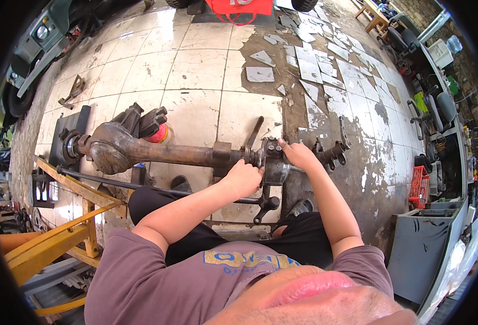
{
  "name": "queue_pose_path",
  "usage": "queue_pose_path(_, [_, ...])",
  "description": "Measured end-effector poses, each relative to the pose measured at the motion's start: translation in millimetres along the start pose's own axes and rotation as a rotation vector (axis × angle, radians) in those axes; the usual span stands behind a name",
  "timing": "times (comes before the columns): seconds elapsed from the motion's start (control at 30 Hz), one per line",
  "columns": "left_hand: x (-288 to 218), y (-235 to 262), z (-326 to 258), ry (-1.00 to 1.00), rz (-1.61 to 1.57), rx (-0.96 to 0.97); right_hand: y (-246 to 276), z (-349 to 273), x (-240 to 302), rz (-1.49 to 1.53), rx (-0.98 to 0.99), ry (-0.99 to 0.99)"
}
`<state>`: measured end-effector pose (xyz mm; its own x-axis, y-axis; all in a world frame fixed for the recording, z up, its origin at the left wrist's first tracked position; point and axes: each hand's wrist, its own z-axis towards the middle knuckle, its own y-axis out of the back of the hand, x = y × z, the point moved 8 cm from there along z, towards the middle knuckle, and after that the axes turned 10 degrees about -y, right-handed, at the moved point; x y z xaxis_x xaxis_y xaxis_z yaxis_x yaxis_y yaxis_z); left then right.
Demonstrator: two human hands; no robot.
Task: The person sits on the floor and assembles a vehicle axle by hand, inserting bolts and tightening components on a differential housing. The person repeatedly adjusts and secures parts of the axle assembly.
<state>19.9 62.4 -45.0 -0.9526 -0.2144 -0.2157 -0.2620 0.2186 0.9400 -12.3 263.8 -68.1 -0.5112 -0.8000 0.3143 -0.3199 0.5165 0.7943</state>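
The rusty axle housing [168, 153] lies with its long axis left to right; at its right end, the left hand [243, 180] has curled fingers, but whether they pinch something, I cannot tell. Just beyond this end is the metal knuckle [275, 172], to the right of those fingers; the right hand [299, 156], nearer of the 2, rests its thumb there, other fingers unclear.

Pale flr tiles [195, 67] are broken up at far R, where a wooden stool [377, 16] & rough wall [423, 12] are seen, w/ a grey metal cabinet [420, 254] set at near R & bright light [166, 19] reflected off them at far L.
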Motion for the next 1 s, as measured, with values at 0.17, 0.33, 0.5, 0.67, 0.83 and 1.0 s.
queue_pose_path(0.17, [-3,5,-1,-0.012,0.023,-0.001,-8,10,-19,0.064,-0.086,-0.077])
queue_pose_path(0.33, [-2,1,1,-0.008,0.037,-0.014,-2,2,-14,0.042,-0.095,-0.071])
queue_pose_path(0.5, [-1,-2,0,-0.007,0.040,-0.020,2,2,-6,-0.059,-0.039,-0.070])
queue_pose_path(0.67, [-1,-3,-2,-0.023,0.023,-0.041,-4,-6,-3,-0.012,-0.013,-0.084])
queue_pose_path(0.83, [-5,-3,-1,-0.038,0.023,-0.075,-15,5,-17,0.053,-0.107,0.015])
queue_pose_path(1.0, [-3,-1,-2,-0.020,0.012,-0.048,0,-7,-5,0.036,0.024,-0.076])
